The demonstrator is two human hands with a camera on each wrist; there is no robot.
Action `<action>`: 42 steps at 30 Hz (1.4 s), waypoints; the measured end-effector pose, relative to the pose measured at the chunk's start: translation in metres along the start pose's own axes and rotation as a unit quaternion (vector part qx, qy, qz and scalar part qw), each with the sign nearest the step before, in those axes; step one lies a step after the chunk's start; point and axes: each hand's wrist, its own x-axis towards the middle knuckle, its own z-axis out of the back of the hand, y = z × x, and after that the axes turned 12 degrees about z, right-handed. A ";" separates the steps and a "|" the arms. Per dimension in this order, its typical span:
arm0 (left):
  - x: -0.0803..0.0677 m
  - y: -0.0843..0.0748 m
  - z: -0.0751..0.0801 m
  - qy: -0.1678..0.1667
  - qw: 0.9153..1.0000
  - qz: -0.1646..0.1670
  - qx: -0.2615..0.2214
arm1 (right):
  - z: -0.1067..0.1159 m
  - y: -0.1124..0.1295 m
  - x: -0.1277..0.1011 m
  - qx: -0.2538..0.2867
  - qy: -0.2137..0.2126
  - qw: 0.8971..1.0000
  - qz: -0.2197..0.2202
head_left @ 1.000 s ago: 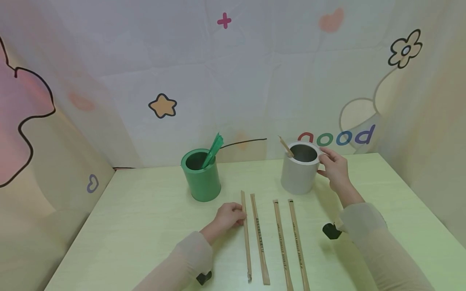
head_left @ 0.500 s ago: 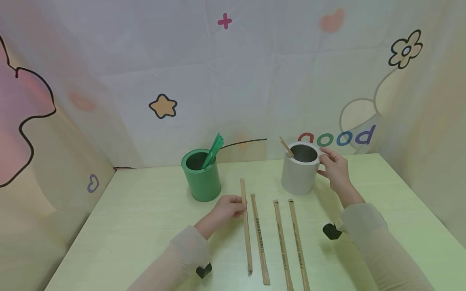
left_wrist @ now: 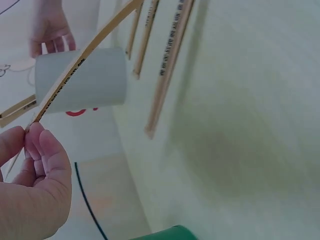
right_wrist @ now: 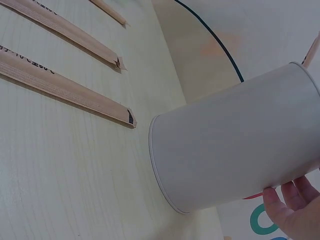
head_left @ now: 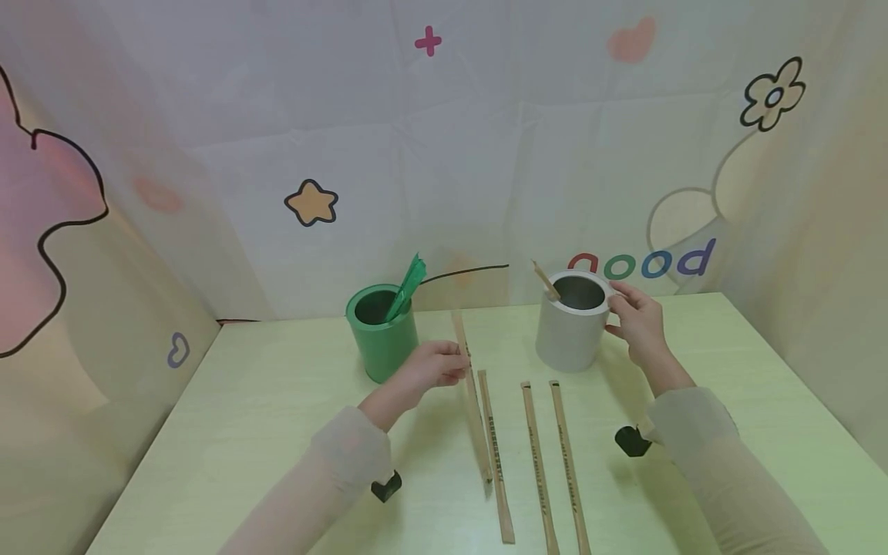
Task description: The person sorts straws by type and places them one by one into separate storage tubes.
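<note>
My left hand pinches a long brown paper-wrapped stick near its upper end and holds it tilted, lifted off the pale green table; in the left wrist view the fingertips clamp the stick. Three more brown sticks lie side by side on the table. My right hand holds the rim and side of a white cylindrical cup, seen large in the right wrist view, with one brown stick standing in it.
A green cup with a green wrapped stick in it stands left of the white cup, just behind my left hand. A patterned cloth backdrop closes the table's far and side edges.
My left hand has lifted the leftmost stick off the table and carried it up and back toward the cups. The right hand has stayed on the white cup.
</note>
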 end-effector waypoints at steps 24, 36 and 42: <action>-0.012 -0.088 -0.006 -0.096 0.975 -0.132 -0.153 | 0.001 -0.001 0.001 0.007 -0.004 1.000 -0.003; 0.002 -0.110 -0.024 -0.167 0.934 -0.193 -0.251 | 0.000 0.000 0.001 -0.001 -0.004 1.000 -0.003; 0.013 -0.114 -0.033 -0.213 0.921 -0.195 -0.261 | 0.000 -0.001 0.001 -0.002 -0.008 1.000 -0.008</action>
